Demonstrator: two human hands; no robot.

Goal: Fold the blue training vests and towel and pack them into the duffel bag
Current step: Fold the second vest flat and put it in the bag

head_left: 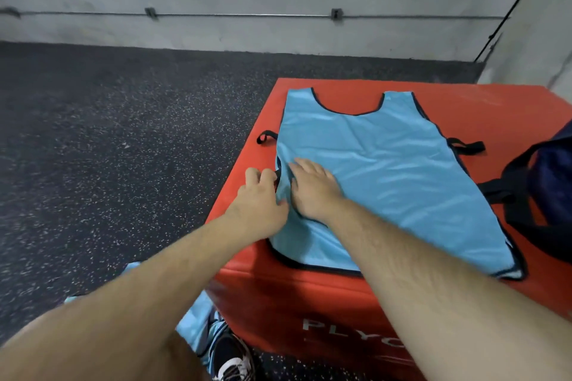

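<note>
Blue vest is being spread flat on top of the red plyo box, ready for a first fold.

The duffel bag is being kept on the box's right edge, and more blue cloth is lying on the floor by the box's near left corner. The vest is being pressed down by the right hand, fingers flat and slightly spread. Its black-trimmed left edge is being pinched by the left hand, fingers curled. The fabric is being judged thin, light, limp and slick, so it is best taken at the bound edges or the side strap.
</note>
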